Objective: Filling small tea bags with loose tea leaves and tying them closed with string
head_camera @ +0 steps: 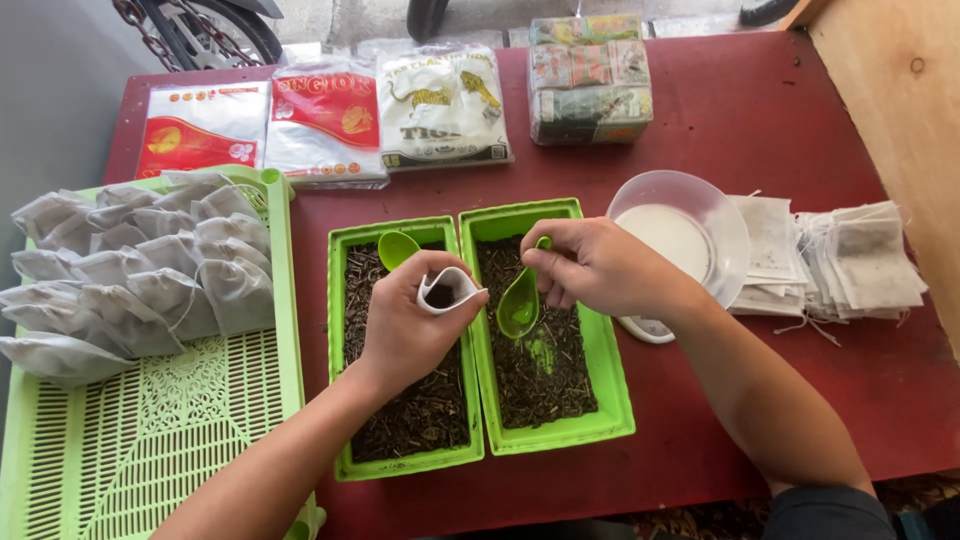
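My left hand holds a small white filter bag open at its mouth, with dark loose tea showing inside. My right hand grips a green plastic spoon by its handle, its empty bowl tilted beside the bag. Both hands hover over two green rectangular trays of dark loose tea, the left tray and the right tray. A second green spoon rests in the left tray.
A large green slotted tray at the left holds several filled white bags. A clear bowl and a stack of flat empty bags lie at the right. Sealed packets and a bundle of boxes line the red table's far edge.
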